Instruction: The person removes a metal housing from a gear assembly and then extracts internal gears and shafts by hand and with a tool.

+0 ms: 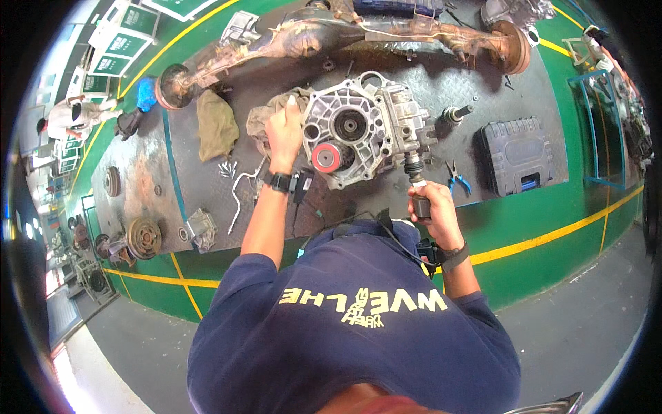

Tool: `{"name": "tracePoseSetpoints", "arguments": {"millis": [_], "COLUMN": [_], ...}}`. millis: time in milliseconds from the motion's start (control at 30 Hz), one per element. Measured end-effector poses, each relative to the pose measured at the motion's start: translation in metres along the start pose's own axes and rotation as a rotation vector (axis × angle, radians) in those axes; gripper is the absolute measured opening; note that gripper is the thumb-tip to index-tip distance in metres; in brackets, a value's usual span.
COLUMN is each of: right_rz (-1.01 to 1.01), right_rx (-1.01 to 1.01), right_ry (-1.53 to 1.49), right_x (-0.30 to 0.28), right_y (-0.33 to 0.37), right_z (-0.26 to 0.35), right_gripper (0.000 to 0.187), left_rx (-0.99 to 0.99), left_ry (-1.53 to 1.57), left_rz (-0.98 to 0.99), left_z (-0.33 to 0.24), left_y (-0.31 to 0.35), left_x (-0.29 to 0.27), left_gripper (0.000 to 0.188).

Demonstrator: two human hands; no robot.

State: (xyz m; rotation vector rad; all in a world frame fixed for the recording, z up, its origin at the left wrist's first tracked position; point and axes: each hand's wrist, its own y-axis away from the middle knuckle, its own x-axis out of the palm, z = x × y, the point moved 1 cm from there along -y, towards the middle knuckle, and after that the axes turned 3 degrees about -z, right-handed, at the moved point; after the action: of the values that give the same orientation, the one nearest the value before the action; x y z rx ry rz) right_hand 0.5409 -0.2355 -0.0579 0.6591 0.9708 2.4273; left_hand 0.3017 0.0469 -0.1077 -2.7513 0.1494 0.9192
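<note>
A silver gearbox housing (378,131) sits on the dark metal bench with its open bell face up. Inside it are a central bearing (350,125) and a round part with a red ring (327,158). At the housing's left rim is my left hand (283,134), thumb stretched out and fingers curled against the edge, partly hidden. Below the housing's right side, my right hand (436,210) is wrapped round a dark cylindrical shaft end (421,207). It lines up with a ribbed dark fitting (413,164) at the housing's side.
A crumpled rag (261,121) lies beside the housing, an olive cloth (216,125) further left. Blue-handled pliers (459,181) and a dark tool case (522,157) are to the right. A rusty axle (303,38) spans the back. A bent metal rod (238,196) lies at left.
</note>
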Motion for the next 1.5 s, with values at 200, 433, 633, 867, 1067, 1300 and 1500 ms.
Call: {"name": "tracePoseSetpoints", "arguments": {"millis": [200, 433, 633, 867, 1067, 1300, 1500], "right_rz": [0.006, 0.047, 0.052, 0.045, 0.031, -0.033, 0.153], "right_rx": [0.016, -0.014, -0.08, -0.029, 0.005, -0.057, -0.043], "right_ry": [-0.021, -0.077, -0.044, -0.01, -0.058, 0.002, -0.121], "right_x": [-0.007, -0.009, 0.0, -0.001, 0.011, 0.029, 0.049], "right_y": [-0.002, -0.027, 0.016, 0.057, 0.065, 0.08, 0.081], "right_z": [-0.003, -0.002, 0.004, 0.002, -0.006, -0.031, -0.062], "right_gripper": [0.025, 0.024, 0.022, 0.027, 0.026, 0.023, 0.022], "left_rx": [-0.008, 0.079, 0.134, 0.31, 0.292, 0.165, 0.011], "left_ry": [-0.107, -0.138, -0.18, 0.184, 0.485, 0.524, 0.604], "left_rz": [0.058, -0.024, -0.039, -0.073, -0.018, -0.063, 0.09], "left_z": [-0.003, -0.01, -0.028, -0.127, -0.144, -0.134, -0.088], "left_y": [0.009, -0.015, 0.005, 0.087, 0.124, 0.117, 0.098], "left_x": [-0.007, 0.01, -0.019, -0.087, -0.08, -0.069, -0.06], "left_gripper": [0.055, 0.061, 0.067, 0.024, 0.022, 0.02, 0.033]}}
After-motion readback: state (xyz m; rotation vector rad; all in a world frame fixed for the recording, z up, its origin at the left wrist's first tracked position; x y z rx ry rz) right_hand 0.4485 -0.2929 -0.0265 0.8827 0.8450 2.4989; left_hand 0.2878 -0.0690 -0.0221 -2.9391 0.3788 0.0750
